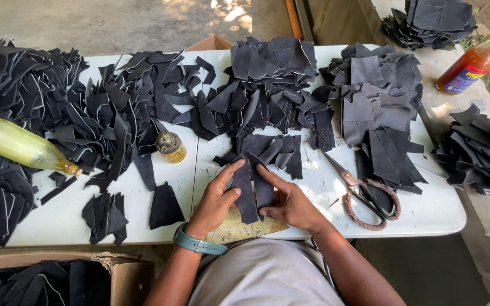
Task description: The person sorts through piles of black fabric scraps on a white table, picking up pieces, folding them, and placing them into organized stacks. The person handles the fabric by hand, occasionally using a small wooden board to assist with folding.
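My left hand (216, 198) and my right hand (287, 203) rest side by side on two narrow black leather strips (246, 190) that lie over a yellowish board (239, 229) at the table's near edge. Fingers of both hands press flat on the strips. A teal watch sits on my left wrist. Just beyond the strips lies a small heap of black pieces (270, 150).
Large piles of black leather scraps (103, 113) cover the white table (432, 209). Rusty scissors (367, 195) lie to the right. A small amber jar (171, 146) and a tipped yellow bottle (21, 146) sit left. An orange bottle (474, 62) stands far right; a cardboard box (123, 277) sits below left.
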